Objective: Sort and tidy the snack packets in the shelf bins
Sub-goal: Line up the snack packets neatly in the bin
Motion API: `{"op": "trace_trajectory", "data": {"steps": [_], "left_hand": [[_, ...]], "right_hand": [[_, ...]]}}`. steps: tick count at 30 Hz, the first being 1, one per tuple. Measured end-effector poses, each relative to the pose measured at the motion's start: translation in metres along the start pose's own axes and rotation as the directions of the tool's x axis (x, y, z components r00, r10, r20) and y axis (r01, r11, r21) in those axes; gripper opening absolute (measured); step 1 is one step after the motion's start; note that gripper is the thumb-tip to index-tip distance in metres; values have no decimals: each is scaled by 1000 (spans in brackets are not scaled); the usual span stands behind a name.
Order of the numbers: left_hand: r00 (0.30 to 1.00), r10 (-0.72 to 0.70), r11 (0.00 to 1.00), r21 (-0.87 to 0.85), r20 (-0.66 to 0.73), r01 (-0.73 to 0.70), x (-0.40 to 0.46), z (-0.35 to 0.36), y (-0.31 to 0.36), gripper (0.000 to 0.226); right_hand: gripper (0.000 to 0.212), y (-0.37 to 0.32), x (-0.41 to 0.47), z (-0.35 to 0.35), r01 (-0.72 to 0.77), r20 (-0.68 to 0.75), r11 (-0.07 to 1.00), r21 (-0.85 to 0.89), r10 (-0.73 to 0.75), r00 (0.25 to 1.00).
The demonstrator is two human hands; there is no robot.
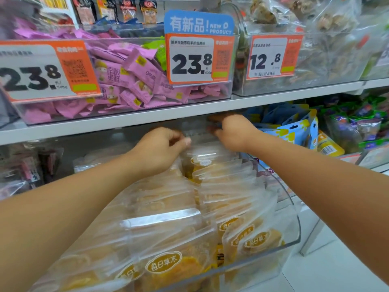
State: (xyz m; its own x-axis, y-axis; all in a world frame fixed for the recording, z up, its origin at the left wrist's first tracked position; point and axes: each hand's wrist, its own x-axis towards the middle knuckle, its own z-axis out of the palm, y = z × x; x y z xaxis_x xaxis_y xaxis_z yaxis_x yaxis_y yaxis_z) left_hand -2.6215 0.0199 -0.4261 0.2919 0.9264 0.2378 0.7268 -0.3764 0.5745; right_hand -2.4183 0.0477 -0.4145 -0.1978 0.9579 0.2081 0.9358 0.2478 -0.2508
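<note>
Both hands reach to the far end of a clear bin [295,224] on the lower shelf, just under the white shelf board [130,119] above it. The bin holds translucent snack packets [231,186] of yellow-orange pieces, standing on edge in rows that run from near to far; each packet's broad face looks toward the person, so its long axis lies left to right. The left hand [162,150] has its fingers curled, thumb against fingertips, and seems to pinch the top edge of the farthest packets in the left row; blur makes the exact hold uncertain. The right hand [231,131] is farther in and a little higher, fingers bent round something at the back of the right row, probably a packet top, though shadow under the shelf hides what it grips. The packets to be straightened lie directly below and just nearer than both hands, so the coming move likely means pulling or pressing those back packets toward the near side. The pink sweets [134,81] above are well apart from this work.
</note>
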Motion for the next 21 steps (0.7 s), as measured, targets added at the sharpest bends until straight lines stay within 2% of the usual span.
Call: {"op": "trace_trajectory", "data": {"steps": [2, 3, 5, 7, 10, 13, 18, 21], "left_hand": [[997, -59, 998, 26, -57, 60, 3, 1, 1, 31], [995, -77, 992, 97, -62, 82, 5, 3, 1, 31], [995, -104, 956, 276, -9, 102, 10, 6, 1, 33], [990, -138, 918, 379, 36, 114, 13, 10, -3, 32], [981, -174, 916, 380, 84, 129, 15, 9, -7, 39], [984, -147, 927, 361, 103, 101, 13, 6, -11, 44], [985, -115, 931, 359, 131, 61, 11, 5, -13, 48], [987, -66, 935, 355, 145, 10, 11, 5, -12, 45]], "right_hand": [[41, -8, 14, -1, -34, 73, 995, -92, 40, 997], [43, -10, 21, -1, -51, 99, 991, -128, 64, 993], [47, -11, 33, 3, -73, 103, 981, -177, 93, 990], [49, -10, 40, 6, -79, 78, 980, -183, 95, 992], [42, -6, 40, 6, -16, 120, 989, -148, 34, 992], [31, -3, 38, 6, 51, 159, 991, -120, -32, 987], [21, -1, 36, 5, 144, 128, 978, -148, -126, 984], [18, 0, 32, 1, 135, 111, 980, -145, -119, 987]]}}
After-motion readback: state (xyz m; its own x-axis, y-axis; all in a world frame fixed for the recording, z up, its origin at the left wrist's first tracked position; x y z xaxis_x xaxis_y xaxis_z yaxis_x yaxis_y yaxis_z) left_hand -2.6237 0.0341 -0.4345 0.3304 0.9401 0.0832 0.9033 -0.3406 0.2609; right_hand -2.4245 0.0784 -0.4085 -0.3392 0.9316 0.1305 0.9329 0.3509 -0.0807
